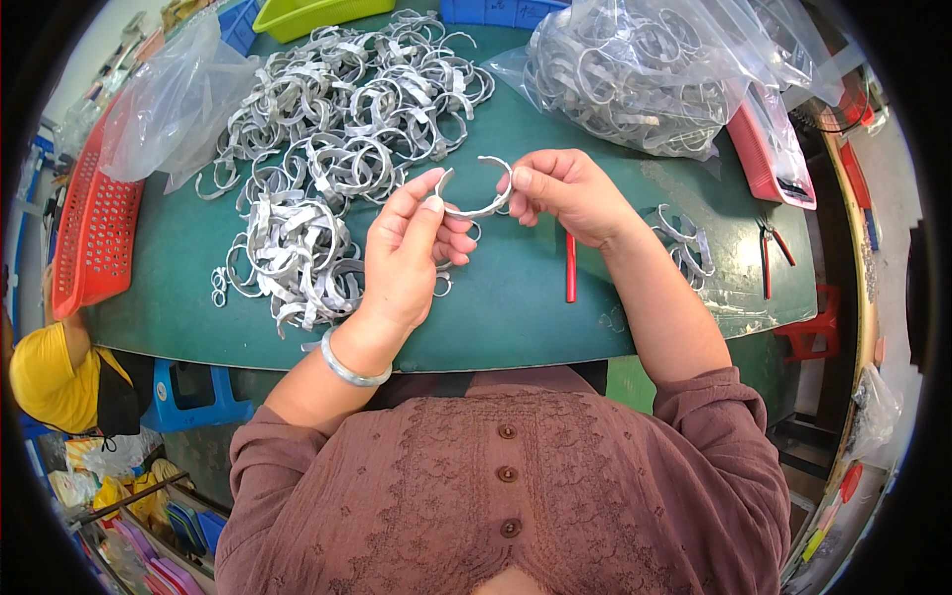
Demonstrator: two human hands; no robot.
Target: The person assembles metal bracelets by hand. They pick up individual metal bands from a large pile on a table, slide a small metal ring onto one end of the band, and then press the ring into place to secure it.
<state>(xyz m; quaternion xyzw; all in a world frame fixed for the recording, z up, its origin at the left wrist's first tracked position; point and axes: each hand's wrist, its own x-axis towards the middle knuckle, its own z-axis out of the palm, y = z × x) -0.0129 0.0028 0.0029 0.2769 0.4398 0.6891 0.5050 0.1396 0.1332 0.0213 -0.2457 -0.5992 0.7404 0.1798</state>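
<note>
A silver-grey open cuff bracelet (478, 211) is held up between my hands over the table, its gap facing away from me. My left hand (399, 256) pinches one end between thumb and fingers. The opposite side is gripped by the thumb and fingertips of my right hand (575, 198). Close by on the left lies a large heap of similar grey cuffs (302, 248), spreading toward the far edge. A few more cuffs (684, 243) rest beyond my right forearm. Some pieces under my hands are partly hidden.
The green table (516, 332) carries a red stick-like tool (570, 268) and red-handled pliers (767, 253). A clear bag of cuffs (625, 84) lies far right beside a pink basket (759, 154). At left are a red basket (99, 223) and another person in a yellow sleeve (50, 372).
</note>
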